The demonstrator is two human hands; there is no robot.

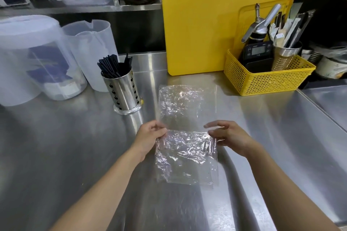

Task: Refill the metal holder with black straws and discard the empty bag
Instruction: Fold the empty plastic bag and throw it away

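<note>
Both arms reach forward in the middle of the frame. The left hand [150, 137] pinches the left edge of the clear empty bag [185, 152]. The right hand [229, 137] pinches its right edge, over the bench [75, 146]. The metal holder [124, 92], left of center, holds black straws [112, 65].

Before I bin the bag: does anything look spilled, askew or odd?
Nothing spilled or damaged. The straws all sit in the holder, fanned unevenly. The bag is crumpled, with nothing visible inside. Only a small yellow bit by the holder's base looks stray.
</note>
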